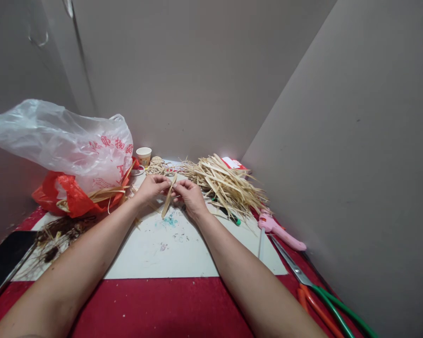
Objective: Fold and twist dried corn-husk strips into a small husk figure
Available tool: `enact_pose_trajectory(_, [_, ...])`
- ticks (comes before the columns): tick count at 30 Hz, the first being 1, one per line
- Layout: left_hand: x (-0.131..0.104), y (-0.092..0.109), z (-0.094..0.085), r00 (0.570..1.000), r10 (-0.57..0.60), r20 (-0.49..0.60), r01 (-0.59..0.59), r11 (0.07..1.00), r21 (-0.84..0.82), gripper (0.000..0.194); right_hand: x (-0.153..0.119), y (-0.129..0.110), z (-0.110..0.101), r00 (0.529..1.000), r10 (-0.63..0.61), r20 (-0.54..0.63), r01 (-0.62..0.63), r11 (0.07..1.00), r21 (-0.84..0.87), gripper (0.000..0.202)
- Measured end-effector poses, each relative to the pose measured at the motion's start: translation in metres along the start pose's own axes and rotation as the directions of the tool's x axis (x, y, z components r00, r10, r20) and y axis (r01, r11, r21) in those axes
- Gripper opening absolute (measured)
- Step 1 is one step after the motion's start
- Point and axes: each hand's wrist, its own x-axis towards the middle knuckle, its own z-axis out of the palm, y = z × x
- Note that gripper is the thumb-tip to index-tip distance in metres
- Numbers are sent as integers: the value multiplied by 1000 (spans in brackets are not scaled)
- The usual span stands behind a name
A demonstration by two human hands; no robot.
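Between my two hands is a flat, dry straw-coloured leaf strip (167,204), its lower end hanging over the white board (151,258). My left hand (152,186) pinches it from one side near its upper part. From the other side the fingertips of my right hand (190,195) close on the same strip. A large heap of similar dry strips (225,183) lies just beyond my right hand. Coiled twine-like material (157,166) sits behind my left hand.
At left stand a white plastic bag (74,136), a red bag (70,192), dark root-like fibres (61,232) and a black phone-like device (9,256). A paper cup (143,156) is at the back. On the right lie a pink glue gun (280,232) and large scissors (303,279) beside the wall.
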Motion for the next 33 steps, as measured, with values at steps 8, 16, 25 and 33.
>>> enact_pose_trajectory(8, [-1, 1, 0, 1000, 13, -5, -13, 1000, 7, 18, -1, -2, 1, 1000, -2, 9, 1, 1000, 29, 26])
enact_pose_trajectory(16, [-3, 0, 2, 998, 16, 55, -17, 1000, 12, 16, 2, 0, -2, 999, -20, -43, 21, 1000, 14, 38])
enact_pose_trajectory(25, [-1, -3, 1, 988, 126, 85, -135, 985, 104, 23, -1, 2, 1, 996, -76, -54, 67, 986, -155, 22])
enact_pose_trajectory(33, [-4, 3, 4, 987, 136, 90, -148, 977, 153, 23, 1, 2, -1, 994, -87, -72, 73, 981, -179, 16])
